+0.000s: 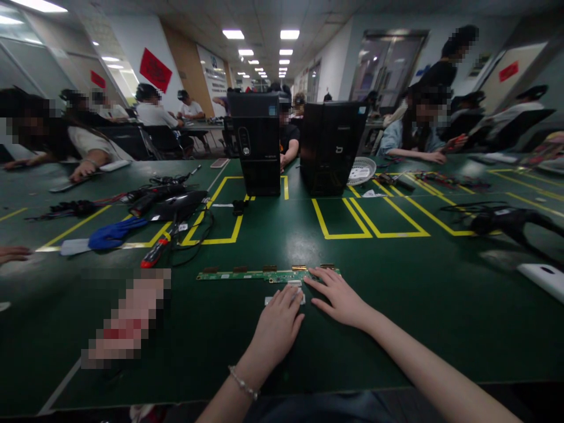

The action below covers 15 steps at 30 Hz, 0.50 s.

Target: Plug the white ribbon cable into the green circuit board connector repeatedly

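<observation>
A long, narrow green circuit board (238, 275) with gold-coloured tabs along its far edge lies flat on the green table. My right hand (339, 296) rests over the board's right part, fingers spread, fingertips touching it. Just in front of the board, my left hand (278, 323) lies palm down with its fingers stretched out together. Beneath those fingertips is a small whitish piece (268, 301), mostly covered, so I cannot tell its kind. A bracelet (242, 382) circles my left wrist.
Two black computer towers (259, 147) stand upright at the back. A red-handled screwdriver (155, 251), a blue glove (113, 234) and black cables (189, 255) lie left. A white basket (362, 171) and a white object (544, 279) are right. Several people sit around; another person's hand (13, 254) shows far left.
</observation>
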Tool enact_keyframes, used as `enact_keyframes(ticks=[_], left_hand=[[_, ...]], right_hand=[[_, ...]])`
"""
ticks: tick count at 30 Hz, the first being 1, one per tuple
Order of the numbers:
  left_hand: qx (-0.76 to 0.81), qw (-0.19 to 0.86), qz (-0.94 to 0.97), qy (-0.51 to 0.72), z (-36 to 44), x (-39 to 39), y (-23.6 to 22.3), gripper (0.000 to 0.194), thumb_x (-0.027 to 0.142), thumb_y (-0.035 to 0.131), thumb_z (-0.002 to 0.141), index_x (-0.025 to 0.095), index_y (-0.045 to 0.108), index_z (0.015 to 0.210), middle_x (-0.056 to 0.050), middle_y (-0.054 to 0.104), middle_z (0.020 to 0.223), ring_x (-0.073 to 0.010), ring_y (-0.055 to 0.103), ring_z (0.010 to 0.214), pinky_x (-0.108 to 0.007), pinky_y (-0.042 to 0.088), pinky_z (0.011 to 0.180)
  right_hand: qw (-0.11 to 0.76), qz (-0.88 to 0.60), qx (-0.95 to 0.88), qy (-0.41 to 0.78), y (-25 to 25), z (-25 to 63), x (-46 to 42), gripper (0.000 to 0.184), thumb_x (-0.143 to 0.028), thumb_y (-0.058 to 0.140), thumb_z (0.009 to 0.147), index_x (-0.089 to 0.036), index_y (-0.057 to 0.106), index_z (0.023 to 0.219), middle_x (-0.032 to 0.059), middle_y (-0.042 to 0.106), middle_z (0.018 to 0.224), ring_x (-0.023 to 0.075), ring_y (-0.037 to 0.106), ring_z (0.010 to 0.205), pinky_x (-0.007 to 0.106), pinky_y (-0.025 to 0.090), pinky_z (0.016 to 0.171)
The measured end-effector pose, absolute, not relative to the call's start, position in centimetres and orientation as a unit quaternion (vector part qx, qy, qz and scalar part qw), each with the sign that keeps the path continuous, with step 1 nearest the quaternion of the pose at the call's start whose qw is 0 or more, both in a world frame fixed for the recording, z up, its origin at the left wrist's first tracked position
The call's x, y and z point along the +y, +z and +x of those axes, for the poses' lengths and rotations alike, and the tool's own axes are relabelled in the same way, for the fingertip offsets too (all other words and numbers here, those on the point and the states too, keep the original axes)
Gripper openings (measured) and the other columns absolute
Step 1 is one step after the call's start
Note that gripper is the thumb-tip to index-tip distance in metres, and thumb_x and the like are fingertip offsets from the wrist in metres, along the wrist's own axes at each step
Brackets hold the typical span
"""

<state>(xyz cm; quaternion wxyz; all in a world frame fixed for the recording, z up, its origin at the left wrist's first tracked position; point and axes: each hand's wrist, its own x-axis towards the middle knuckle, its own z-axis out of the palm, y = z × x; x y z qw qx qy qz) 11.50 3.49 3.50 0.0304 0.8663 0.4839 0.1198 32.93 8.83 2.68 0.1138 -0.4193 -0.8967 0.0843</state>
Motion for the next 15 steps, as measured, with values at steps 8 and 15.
enact_keyframes(ticks=[8,15], left_hand=[[0.488,0.004,0.862,0.136,12.3,3.5,3.5,0.033,0.015,0.043,0.094,0.014,0.056,0.125,-0.014,0.058,0.131,-0.0286,0.051,0.126,-0.046,0.044,0.103],[0.488,-0.004,0.850,0.198,11.7,4.4,4.7,0.035,0.015,0.040,0.095,0.015,0.055,0.127,-0.012,0.062,0.125,-0.0265,0.051,0.124,-0.049,0.035,0.109]], right_hand=[[0.118,-0.424,-0.894,0.086,2.9,32.8,8.7,0.051,-0.044,0.045,0.094,-0.029,0.043,0.142,0.0067,0.036,0.149,0.0267,0.032,0.136,0.051,0.028,0.112],[0.114,-0.428,-0.893,0.085,2.9,32.8,8.6,0.051,-0.044,0.044,0.094,-0.028,0.042,0.143,0.0075,0.035,0.150,0.0267,0.030,0.137,0.051,0.026,0.112]])
